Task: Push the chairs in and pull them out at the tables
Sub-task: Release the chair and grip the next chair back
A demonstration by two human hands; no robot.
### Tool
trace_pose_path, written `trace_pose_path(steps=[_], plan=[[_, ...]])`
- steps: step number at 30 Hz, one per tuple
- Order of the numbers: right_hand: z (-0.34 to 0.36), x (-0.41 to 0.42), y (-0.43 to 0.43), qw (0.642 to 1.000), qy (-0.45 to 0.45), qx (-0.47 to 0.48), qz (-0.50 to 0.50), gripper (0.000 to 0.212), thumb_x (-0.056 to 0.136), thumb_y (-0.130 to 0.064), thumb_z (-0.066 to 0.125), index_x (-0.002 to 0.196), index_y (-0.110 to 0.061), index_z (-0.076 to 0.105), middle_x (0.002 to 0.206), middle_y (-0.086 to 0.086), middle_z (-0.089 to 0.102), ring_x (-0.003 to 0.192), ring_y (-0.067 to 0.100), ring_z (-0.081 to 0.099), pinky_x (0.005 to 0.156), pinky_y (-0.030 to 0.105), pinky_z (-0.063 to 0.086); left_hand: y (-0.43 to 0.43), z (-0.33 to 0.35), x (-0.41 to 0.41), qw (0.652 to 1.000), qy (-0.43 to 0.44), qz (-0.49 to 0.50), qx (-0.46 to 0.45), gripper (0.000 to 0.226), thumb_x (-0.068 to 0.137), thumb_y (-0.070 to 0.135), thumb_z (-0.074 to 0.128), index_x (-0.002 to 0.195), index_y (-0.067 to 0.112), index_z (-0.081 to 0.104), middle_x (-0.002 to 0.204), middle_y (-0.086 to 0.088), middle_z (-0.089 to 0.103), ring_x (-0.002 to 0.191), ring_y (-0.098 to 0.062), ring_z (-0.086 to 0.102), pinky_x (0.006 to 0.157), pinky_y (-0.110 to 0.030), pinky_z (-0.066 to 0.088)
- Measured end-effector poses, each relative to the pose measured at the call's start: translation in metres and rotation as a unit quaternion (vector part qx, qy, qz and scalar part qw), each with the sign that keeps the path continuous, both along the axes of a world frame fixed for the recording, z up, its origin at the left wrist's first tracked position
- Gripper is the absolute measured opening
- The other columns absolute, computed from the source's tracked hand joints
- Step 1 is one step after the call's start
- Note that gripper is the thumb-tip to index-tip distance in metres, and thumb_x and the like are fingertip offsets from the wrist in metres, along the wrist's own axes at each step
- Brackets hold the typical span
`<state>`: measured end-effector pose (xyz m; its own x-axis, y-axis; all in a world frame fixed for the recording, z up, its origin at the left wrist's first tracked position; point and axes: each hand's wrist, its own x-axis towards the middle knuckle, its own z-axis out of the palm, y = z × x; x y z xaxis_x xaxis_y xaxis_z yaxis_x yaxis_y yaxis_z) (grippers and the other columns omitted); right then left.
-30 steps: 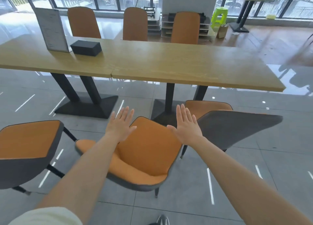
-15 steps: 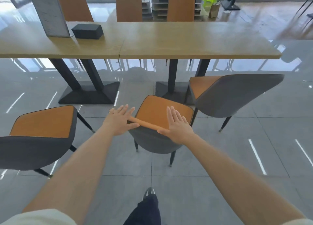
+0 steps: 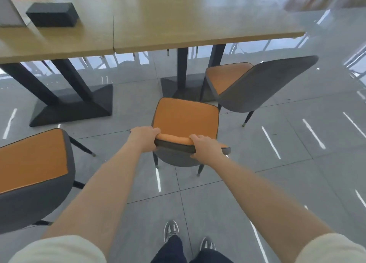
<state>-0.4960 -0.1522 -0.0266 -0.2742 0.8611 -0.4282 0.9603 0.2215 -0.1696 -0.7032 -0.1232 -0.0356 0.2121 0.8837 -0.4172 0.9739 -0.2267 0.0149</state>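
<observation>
Both hands clench the top edge of the middle chair's point(image 3: 186, 120) backrest, left hand point(image 3: 143, 139) and right hand point(image 3: 206, 146) set apart, each grip closed over the rim. The chair stands on the floor just short of the counter point(image 3: 178, 24). Best to push evenly and straight, steering between the counter's black legs. Three chairs on the near side; two counters butted together.
</observation>
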Motion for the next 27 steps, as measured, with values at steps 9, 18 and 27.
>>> trace_pose_path(steps=[9,18,27], plan=[[-0.010,0.005,0.005,0.998,-0.021,0.047,0.041,0.032,0.085,-0.005,0.047,0.116,-0.016,0.051,0.106,0.008,0.061,0.090,0.031,0.060,0.066,0.036,0.042,-0.001,-0.003,0.003,0.996,0.023,-0.077,0.037,0.022,0.091,0.027,0.050,0.107,0.013,0.055,0.106,-0.007,0.065,0.098,-0.026,0.061,0.065,-0.030,0.036],[-0.015,0.046,0.033,0.996,-0.020,0.075,0.053,0.042,0.089,-0.006,0.046,0.127,-0.024,0.047,0.114,0.004,0.062,0.098,0.028,0.060,0.069,0.033,0.041,0.011,-0.004,0.037,0.996,-0.022,-0.066,0.061,0.025,0.091,0.032,0.054,0.106,0.012,0.054,0.104,-0.009,0.065,0.097,-0.029,0.061,0.066,-0.033,0.040],[-0.020,0.091,0.091,0.987,-0.023,0.095,0.129,0.041,0.091,-0.008,0.046,0.130,-0.022,0.046,0.118,0.005,0.062,0.100,0.028,0.061,0.079,0.037,0.051,0.045,-0.008,0.075,0.997,-0.044,-0.033,0.049,0.025,0.092,0.031,0.053,0.104,0.010,0.055,0.103,-0.008,0.064,0.096,-0.028,0.062,0.067,-0.032,0.040]])
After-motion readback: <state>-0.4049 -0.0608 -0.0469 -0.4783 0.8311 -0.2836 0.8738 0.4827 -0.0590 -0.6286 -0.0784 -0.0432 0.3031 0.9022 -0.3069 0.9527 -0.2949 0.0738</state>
